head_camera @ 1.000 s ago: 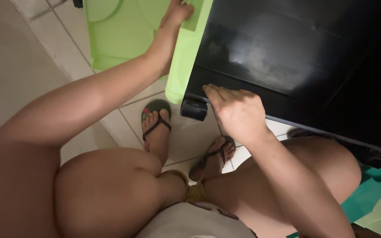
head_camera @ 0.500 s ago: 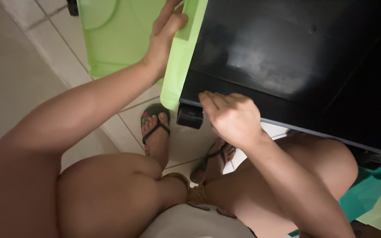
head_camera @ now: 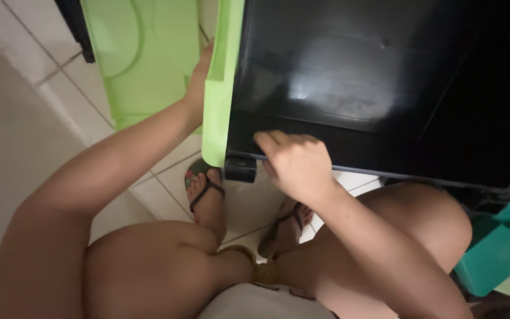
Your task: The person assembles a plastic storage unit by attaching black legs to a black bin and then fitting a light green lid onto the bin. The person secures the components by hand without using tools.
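Fingers of our right hand [head_camera: 295,165] curl over the lower front edge of the black cabinet [head_camera: 373,88], clamped on it; our left hand [head_camera: 199,77] presses flat on the green side panel [head_camera: 218,88], its fingers hidden, closure not discernible; a black caster [head_camera: 240,169] sits beneath; tiled floor [head_camera: 25,118] below; we judge steady, level holding with both hands best.

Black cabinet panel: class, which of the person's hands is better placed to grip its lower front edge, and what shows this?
The right hand. Its fingers curl over the black cabinet panel at the lower edge, near the black caster. The left hand is up against the green side panel.
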